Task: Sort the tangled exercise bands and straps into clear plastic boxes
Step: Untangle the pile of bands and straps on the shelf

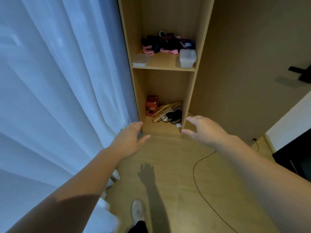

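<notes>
A tangled heap of black, pink and purple bands and straps (168, 43) lies at the back of a wooden shelf (162, 67). One clear plastic box (141, 60) sits at the shelf's front left, and a stack of clear boxes (187, 58) at its front right. My left hand (133, 139) and my right hand (204, 129) are both stretched forward in the air, fingers straight, holding nothing, well below the shelf with the bands.
The lower compartment holds a red box (152, 105), wooden hangers (165, 110) and black cables (175, 116). White curtains (58, 81) hang at the left. A thin cable (198, 165) runs across the wooden floor. My shoe (137, 211) is below.
</notes>
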Tool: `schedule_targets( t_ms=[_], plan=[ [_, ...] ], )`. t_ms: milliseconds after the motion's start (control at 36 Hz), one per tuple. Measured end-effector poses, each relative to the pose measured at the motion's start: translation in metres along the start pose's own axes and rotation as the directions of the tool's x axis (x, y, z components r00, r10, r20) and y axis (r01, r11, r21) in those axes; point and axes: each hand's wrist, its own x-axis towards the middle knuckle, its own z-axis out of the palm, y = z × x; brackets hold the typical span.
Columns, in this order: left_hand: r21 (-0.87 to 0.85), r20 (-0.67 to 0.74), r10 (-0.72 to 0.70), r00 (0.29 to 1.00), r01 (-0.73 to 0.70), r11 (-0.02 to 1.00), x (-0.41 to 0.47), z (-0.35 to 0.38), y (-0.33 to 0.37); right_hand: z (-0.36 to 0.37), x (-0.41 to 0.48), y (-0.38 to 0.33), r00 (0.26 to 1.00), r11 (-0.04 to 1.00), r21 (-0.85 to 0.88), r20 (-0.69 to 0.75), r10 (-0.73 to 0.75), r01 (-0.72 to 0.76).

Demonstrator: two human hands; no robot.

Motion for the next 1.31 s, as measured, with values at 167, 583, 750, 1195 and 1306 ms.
schedule_targets(
  t_ms=[167, 583, 750, 1195, 1306],
  plan=[
    [0.008, 0.003, 0.026, 1.000, -0.026, 1.000, 0.073, -0.018, -0.032, -0.008, 0.071, -0.012, 1.000, 1.000, 0.023, -0.016, 0.021, -0.021],
    [-0.020, 0.029, 0.106, 0.994, -0.105, 0.994, 0.243, -0.075, -0.094, -0.043, 0.226, -0.038, 0.983, 0.985, -0.029, -0.071, 0.169, -0.172],
    [-0.076, 0.025, 0.117, 0.993, -0.114, 0.990, 0.288, -0.077, -0.099, -0.050, 0.267, -0.030, 0.982, 0.985, -0.023, -0.090, 0.166, -0.169],
    [-0.019, -0.029, 0.045, 0.999, -0.045, 0.999, 0.445, -0.091, -0.072, -0.100, 0.430, 0.052, 0.982, 1.000, -0.006, -0.187, -0.010, 0.009],
    [-0.046, -0.052, -0.015, 0.999, 0.013, 0.999, 0.486, -0.093, -0.063, -0.122, 0.465, 0.074, 0.980, 0.999, -0.009, -0.196, -0.040, 0.039]
  ],
)
